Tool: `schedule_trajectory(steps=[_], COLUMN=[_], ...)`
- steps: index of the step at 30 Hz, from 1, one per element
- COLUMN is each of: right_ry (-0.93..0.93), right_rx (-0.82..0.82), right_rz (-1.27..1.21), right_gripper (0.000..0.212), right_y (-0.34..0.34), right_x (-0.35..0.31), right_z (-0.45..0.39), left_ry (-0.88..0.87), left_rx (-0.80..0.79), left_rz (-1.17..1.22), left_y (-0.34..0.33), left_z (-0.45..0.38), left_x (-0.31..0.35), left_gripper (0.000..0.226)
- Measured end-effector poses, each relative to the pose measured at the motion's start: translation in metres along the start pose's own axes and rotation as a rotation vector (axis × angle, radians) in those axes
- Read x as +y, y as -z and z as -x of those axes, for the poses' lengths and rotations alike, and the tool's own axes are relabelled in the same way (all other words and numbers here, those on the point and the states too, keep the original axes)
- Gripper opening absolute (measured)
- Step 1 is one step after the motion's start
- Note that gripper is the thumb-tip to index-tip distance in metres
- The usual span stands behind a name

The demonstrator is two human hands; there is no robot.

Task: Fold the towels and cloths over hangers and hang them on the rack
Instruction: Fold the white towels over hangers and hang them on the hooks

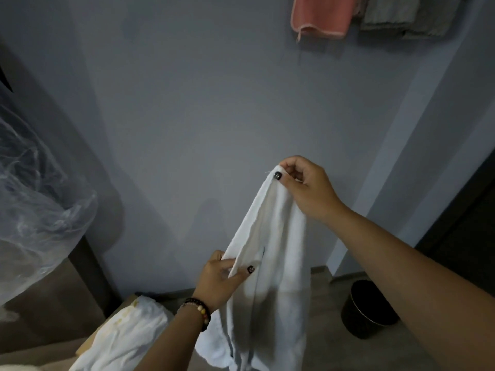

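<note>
The right hand [305, 187] pinched the white towel's [270, 263] top corner while the left hand [223, 277] pinched its edge lower down, the towel hanging lengthwise between them.

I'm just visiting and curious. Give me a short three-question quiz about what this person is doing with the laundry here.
1. True or false: both hands hold the white towel.
2. Which hand pinches its top corner: left or right?
3. What colour is the cloth already hanging at the top: A pink, B blue, C black?

Key: 1 true, the left hand grips an edge lower down; 2 right; 3 A.
</note>
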State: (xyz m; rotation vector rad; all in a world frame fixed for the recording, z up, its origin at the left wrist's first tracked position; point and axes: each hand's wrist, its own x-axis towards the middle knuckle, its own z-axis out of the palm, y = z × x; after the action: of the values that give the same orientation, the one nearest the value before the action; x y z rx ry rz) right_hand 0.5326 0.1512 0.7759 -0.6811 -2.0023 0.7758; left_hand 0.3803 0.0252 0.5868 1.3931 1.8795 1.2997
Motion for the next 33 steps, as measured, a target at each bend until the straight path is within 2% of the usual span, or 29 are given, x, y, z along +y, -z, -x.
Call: schedule_trajectory(steps=[6,11,14,17,19,22,25,33], right_ry=[0.011,-0.002,0.022,0.039,0.044,0.058,0.047,-0.152], right_rx=[0.053,0.154,0.22,0.298,0.319,0.317,0.329,0.455], right_rz=[-0.009,-0.102,-0.092,-0.094,-0.078,-0.029,0.022,0.15], right_gripper=[0.023,0.006,0.007,0.006,0.005,0.005,0.006,0.013], right_y=[0.021,0.049,0.062,0.07,0.075,0.081,0.088,0.122], right_x=[-0.006,-0.013,-0.02,-0.029,-0.035,-0.043,-0.04,0.019], right_z=[-0.042,-0.065,-0.08,-0.097,-0.11,-0.127,-0.142,-0.143], left_ry=[-0.008,-0.128,-0.188,-0.134,-0.075,-0.003,0.059,0.126], left_rx=[-0.031,0.0,0.031,0.021,0.009,0.01,0.039,0.096], left_rz=[0.011,-0.033,-0.126,-0.22,-0.273,-0.291,-0.339,-0.495], left_y=[0.013,0.054,0.075,0.08,0.073,0.058,0.056,0.087], left_z=[-0.031,-0.063,-0.079,-0.085,-0.082,-0.075,-0.073,-0.074], left_x=[0.023,0.054,0.067,0.062,0.054,0.043,0.029,-0.019], left_gripper=[0.028,0.03,0.029,0.017,0.025,0.021,0.027,0.022])
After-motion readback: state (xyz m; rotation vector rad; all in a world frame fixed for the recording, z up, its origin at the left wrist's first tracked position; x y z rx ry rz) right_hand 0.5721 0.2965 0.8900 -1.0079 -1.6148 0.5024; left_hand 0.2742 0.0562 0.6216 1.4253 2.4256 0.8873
